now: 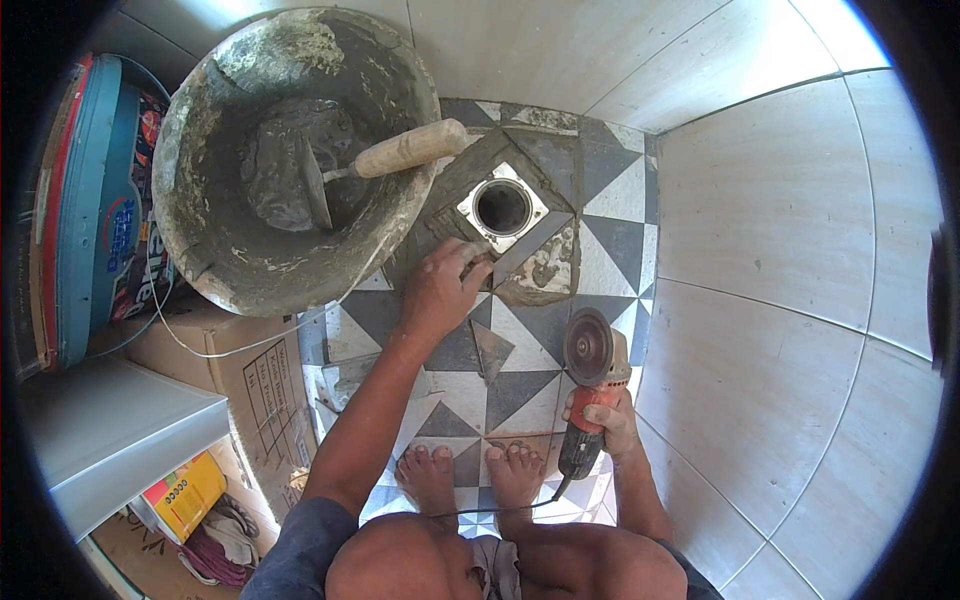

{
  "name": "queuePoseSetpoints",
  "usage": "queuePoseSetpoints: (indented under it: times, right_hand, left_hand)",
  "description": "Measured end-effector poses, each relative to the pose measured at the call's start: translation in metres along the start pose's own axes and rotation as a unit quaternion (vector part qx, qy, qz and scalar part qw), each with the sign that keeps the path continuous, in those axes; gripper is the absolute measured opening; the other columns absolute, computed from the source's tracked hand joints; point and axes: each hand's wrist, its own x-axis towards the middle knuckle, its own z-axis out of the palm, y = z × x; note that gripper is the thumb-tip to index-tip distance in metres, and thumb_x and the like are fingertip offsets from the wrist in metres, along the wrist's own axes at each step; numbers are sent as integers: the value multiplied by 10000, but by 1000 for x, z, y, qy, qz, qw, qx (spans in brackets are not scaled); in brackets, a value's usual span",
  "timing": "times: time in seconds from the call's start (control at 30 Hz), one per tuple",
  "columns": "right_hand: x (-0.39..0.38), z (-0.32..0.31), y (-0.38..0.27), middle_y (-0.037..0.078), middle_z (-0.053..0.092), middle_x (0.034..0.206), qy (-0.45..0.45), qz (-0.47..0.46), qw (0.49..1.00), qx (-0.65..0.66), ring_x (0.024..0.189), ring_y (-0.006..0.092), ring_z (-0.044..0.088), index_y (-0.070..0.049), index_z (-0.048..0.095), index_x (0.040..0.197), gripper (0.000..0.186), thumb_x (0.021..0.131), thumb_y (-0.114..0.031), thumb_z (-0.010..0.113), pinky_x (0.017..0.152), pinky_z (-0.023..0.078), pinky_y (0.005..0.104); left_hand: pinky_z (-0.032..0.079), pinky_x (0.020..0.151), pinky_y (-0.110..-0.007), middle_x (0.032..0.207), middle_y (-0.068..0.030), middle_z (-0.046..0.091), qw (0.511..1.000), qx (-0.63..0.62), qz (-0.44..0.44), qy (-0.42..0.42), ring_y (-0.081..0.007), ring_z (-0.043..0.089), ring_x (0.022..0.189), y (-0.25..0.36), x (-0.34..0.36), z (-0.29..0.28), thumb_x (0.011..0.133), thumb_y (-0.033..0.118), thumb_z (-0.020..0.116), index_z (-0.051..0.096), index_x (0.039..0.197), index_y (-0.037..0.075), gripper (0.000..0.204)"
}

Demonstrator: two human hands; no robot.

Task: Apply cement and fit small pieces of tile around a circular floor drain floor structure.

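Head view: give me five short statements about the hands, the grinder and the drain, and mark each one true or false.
1. The right hand grips an angle grinder with a red body. True.
2. The left hand holds the trowel. False: the trowel lies in the mortar basin; the left hand presses on the floor tiles beside the square drain.
3. The grinder's disc is cutting into the wall. False: it is held over the patterned floor tiles, apart from the wall.
4. The drain opening is round, set in a square metal frame. True.
5. The person wears boots. False: both feet are bare.
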Motion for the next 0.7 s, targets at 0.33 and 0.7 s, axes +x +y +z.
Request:
queuePoseSetpoints:
  times: [0.33,0.7]
  right_hand:
    - [3,0,4,134,732,975,-5,7,1000,11,833,250,751,11,626,1198,694,675,-360,893,781,622,372]
    - [0,-1,-1,136,723,988,-9,11,1000,23,853,261,747,12,613,1212,683,681,-317,888,814,621,393]
  left_hand:
    - [527,932,-476,1083,-115,701,983,174,66,1,-351,663,1012,7,-2,18,847,283,826,719,1176,45,419]
    - [514,958,-500,994,-114,760,989,139,-45,-24,-363,687,1052,18,2,27,853,300,826,649,1177,41,451]
